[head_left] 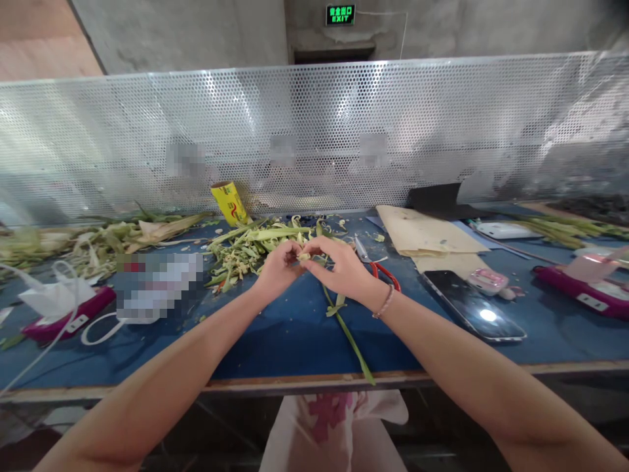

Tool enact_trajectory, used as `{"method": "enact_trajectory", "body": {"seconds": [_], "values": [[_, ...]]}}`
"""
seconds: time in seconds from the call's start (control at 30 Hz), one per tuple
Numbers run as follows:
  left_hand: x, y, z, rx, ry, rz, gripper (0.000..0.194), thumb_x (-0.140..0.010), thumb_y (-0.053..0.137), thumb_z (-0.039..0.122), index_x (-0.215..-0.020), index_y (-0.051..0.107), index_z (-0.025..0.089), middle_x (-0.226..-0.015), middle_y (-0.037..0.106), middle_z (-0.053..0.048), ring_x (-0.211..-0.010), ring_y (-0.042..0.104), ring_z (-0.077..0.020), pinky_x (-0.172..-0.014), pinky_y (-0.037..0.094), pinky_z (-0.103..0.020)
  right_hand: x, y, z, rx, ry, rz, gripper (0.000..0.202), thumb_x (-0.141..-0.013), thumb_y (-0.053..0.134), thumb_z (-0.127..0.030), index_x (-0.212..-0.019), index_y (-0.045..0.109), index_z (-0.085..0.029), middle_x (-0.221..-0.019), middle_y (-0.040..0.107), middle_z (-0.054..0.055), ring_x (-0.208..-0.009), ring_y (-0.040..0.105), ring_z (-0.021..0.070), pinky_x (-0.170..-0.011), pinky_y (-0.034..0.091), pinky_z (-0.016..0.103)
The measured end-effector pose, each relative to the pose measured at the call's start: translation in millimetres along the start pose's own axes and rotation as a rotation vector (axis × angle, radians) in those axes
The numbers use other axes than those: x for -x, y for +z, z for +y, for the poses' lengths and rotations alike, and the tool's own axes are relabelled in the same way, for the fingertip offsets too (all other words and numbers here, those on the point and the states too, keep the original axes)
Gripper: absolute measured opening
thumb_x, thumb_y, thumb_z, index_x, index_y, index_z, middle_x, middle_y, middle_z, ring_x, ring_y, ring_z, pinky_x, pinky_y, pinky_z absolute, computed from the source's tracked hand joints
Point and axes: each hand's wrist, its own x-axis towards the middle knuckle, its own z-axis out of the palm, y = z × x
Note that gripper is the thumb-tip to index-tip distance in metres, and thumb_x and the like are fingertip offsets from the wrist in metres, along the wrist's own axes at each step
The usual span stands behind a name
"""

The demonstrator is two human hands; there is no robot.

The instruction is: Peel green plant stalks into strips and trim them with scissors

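My left hand and my right hand meet over the middle of the blue table, fingertips pinched around a small pale flower head. A long green stem with a leaf runs down from beneath my right hand to the table's front edge. Just behind and left of my left hand lies a pile of green leaves and trimmings. Scissors with red handles rest to the right of my right hand, partly hidden by it.
A phone, pink case and brown paper lie right. Purple power strips sit at both sides, with white cables at left. A yellow can leans by the perforated metal screen.
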Motion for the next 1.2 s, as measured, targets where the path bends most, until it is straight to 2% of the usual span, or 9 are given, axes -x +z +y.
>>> {"method": "enact_trajectory", "body": {"seconds": [0.1, 0.17, 0.33, 0.5, 0.7, 0.77, 0.87, 1.03, 1.2], "values": [[0.9, -1.5, 0.8, -0.029, 0.016, 0.012, 0.015, -0.058, 0.061, 0.015, -0.065, 0.047, 0.016, -0.065, 0.051, 0.002, -0.062, 0.049, -0.0100, -0.061, 0.040, -0.024, -0.2, -0.8, 1.9, 0.099, -0.068, -0.063, 0.004, -0.077, 0.049, -0.022, -0.080, 0.052, -0.020, -0.083, 0.060, 0.003, -0.081, 0.055, 0.0150, -0.074, 0.043, 0.030], [1.6, -3.5, 2.0, -0.038, 0.061, -0.014, 0.014, -0.060, 0.061, 0.016, -0.066, 0.049, 0.016, -0.067, 0.052, 0.002, -0.062, 0.049, -0.0098, -0.061, 0.039, -0.024, -1.0, -1.3, 5.7, 0.112, -0.062, -0.048, 0.008, -0.079, 0.046, -0.017, -0.075, 0.053, -0.020, -0.079, 0.060, 0.002, -0.078, 0.055, 0.0139, -0.072, 0.043, 0.028], [2.9, -8.9, 1.1, 0.069, 0.166, -0.108, 0.013, -0.066, 0.060, 0.020, -0.078, 0.054, 0.018, -0.083, 0.056, -0.002, -0.076, 0.053, -0.0117, -0.072, 0.042, -0.026, -4.7, -3.5, 16.0, 0.078, 0.091, 0.078, 0.007, -0.074, 0.050, -0.016, -0.072, 0.055, -0.019, -0.074, 0.060, 0.001, -0.068, 0.054, 0.0123, -0.064, 0.044, 0.026], [0.2, -6.2, -5.6, 0.242, 0.086, -0.027, 0.016, -0.068, 0.061, 0.024, -0.082, 0.056, 0.018, -0.092, 0.059, -0.004, -0.091, 0.054, -0.0142, -0.083, 0.041, -0.030, -7.2, -6.5, 22.6, -0.036, 0.203, 0.170, 0.006, -0.075, 0.051, -0.022, -0.074, 0.056, -0.019, -0.074, 0.060, 0.000, -0.064, 0.055, 0.0107, -0.059, 0.044, 0.024], [-4.0, -3.8, -8.9, 0.321, 0.001, 0.061, 0.019, -0.066, 0.063, 0.029, -0.080, 0.060, 0.017, -0.087, 0.064, -0.004, -0.088, 0.058, -0.0159, -0.084, 0.044, -0.034, -7.2, -6.3, 23.0, -0.189, 0.318, 0.170, 0.009, -0.076, 0.050, -0.027, -0.076, 0.053, -0.019, -0.069, 0.057, -0.001, -0.049, 0.053, 0.0071, -0.052, 0.045, 0.023], [-3.3, -4.4, -5.2, 0.330, 0.004, 0.056, 0.019, -0.063, 0.066, 0.026, -0.078, 0.063, 0.017, -0.088, 0.065, -0.005, -0.092, 0.058, -0.0176, -0.087, 0.043, -0.035, -7.7, -5.7, 22.4, -0.233, 0.340, 0.197, 0.009, -0.076, 0.049, -0.027, -0.076, 0.052, -0.018, -0.067, 0.056, -0.002, -0.050, 0.054, 0.0071, -0.052, 0.045, 0.023], [-0.8, -5.1, 3.7, 0.411, -0.025, -0.012, 0.022, -0.060, 0.069, 0.024, -0.081, 0.065, 0.018, -0.093, 0.066, -0.006, -0.094, 0.059, -0.0186, -0.091, 0.042, -0.038, -9.2, -6.3, 23.5, -0.270, 0.364, 0.242, 0.007, -0.074, 0.050, -0.025, -0.075, 0.051, -0.018, -0.066, 0.056, -0.002, -0.050, 0.054, 0.0063, -0.052, 0.045, 0.022], [1.4, -5.6, 11.8, 0.548, -0.082, -0.113, 0.018, -0.062, 0.068, 0.023, -0.080, 0.066, 0.019, -0.097, 0.066, -0.005, -0.095, 0.059, -0.0166, -0.093, 0.042, -0.036, -11.8, -8.1, 29.3, -0.314, 0.427, 0.273, 0.006, -0.071, 0.051, -0.023, -0.072, 0.051, -0.017, -0.062, 0.055, -0.003, -0.047, 0.053, 0.0063, -0.050, 0.045, 0.021], [-1.2, -4.3, 8.1, 0.537, -0.085, -0.066, 0.011, -0.061, 0.069, 0.026, -0.067, 0.065, 0.017, -0.080, 0.067, -0.003, -0.092, 0.060, -0.0157, -0.087, 0.046, -0.032, -11.7, -6.7, 28.0, -0.290, 0.434, 0.230, 0.005, -0.072, 0.051, -0.022, -0.072, 0.051, -0.018, -0.061, 0.055, -0.003, -0.048, 0.055, 0.0069, -0.050, 0.045, 0.021]]}}
